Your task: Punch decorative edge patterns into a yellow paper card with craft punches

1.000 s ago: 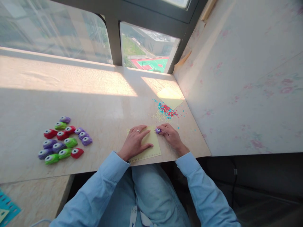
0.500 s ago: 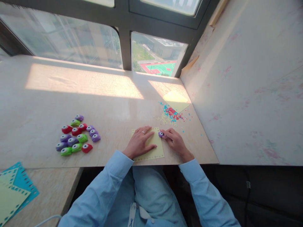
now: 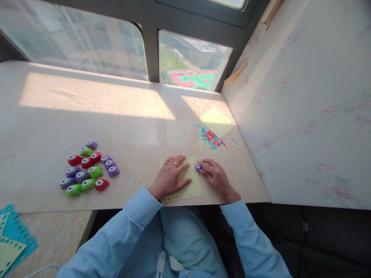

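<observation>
My left hand (image 3: 173, 174) lies flat with fingers spread on a pale yellow sheet of paper (image 3: 191, 188). Small holes run along the sheet's bottom and top edges. At the sheet's right edge, my right hand (image 3: 215, 175) grips a small purple craft punch (image 3: 198, 166) between thumb and fingers. The punch sits near the sheet's upper right side; how far the paper goes into it I cannot tell.
Several purple, green and red craft punches (image 3: 87, 170) stand grouped at the left. Red, blue and yellow paper bits (image 3: 213, 139) lie scattered beyond my right hand, beside another yellow sheet (image 3: 216, 120). Punched blue and yellow sheets (image 3: 26, 247) rest at lower left. A wall (image 3: 304, 116) borders the right.
The purple punch and my right hand have shifted very slightly down along the sheet's right edge. My left hand keeps its place on the paper. The whole view has turned a little.
</observation>
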### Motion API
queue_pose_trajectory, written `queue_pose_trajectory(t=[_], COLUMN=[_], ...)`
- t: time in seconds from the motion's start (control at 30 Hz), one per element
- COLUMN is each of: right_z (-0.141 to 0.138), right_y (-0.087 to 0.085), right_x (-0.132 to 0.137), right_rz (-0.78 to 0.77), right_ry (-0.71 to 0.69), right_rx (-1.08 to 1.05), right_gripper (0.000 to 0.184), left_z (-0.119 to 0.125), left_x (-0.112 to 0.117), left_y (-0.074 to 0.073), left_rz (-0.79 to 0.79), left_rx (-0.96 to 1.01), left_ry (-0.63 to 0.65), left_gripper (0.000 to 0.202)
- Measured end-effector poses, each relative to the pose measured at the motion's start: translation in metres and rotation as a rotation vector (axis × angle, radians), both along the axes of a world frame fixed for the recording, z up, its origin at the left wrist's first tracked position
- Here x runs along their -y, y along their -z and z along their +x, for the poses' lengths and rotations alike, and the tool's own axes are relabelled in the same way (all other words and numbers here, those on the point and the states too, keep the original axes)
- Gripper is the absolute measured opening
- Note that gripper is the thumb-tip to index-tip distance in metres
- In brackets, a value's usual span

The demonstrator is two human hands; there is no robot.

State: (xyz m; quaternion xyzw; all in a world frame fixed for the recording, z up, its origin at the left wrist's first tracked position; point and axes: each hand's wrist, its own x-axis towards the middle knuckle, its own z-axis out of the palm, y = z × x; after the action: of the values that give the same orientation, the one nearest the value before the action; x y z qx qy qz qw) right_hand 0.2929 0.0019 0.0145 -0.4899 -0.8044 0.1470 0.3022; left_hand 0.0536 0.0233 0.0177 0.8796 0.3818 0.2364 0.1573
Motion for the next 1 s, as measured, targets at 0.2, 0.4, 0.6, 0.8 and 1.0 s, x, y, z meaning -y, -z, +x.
queue_pose_trajectory(t=[0.2,0.4,0.6,0.8,1.0], right_z=[-0.006,-0.009,-0.013,-0.016,-0.015], right_y=[-0.003,-0.003,-0.003,-0.006,-0.005], right_x=[0.009,0.018,0.021,0.018,0.018], right_rz=[-0.012,-0.026,-0.057,-0.040,-0.046], right_ry=[0.110,0.172,0.232,0.269,0.225], right_rx=[-0.044,-0.070,-0.083,-0.105,-0.094], right_gripper=[0.025,0.021,0.019,0.019,0.021], left_z=[0.000,0.000,-0.001,-0.002,-0.002], left_x=[0.001,0.001,0.001,0.002,0.002], left_y=[-0.001,-0.002,-0.003,-0.001,-0.002], left_rz=[-0.001,-0.018,-0.024,-0.042,-0.050], left_rx=[0.005,0.002,-0.015,0.014,0.017], left_ry=[0.008,0.012,0.022,0.041,0.041], left_gripper=[0.043,0.042,0.044,0.045,0.044])
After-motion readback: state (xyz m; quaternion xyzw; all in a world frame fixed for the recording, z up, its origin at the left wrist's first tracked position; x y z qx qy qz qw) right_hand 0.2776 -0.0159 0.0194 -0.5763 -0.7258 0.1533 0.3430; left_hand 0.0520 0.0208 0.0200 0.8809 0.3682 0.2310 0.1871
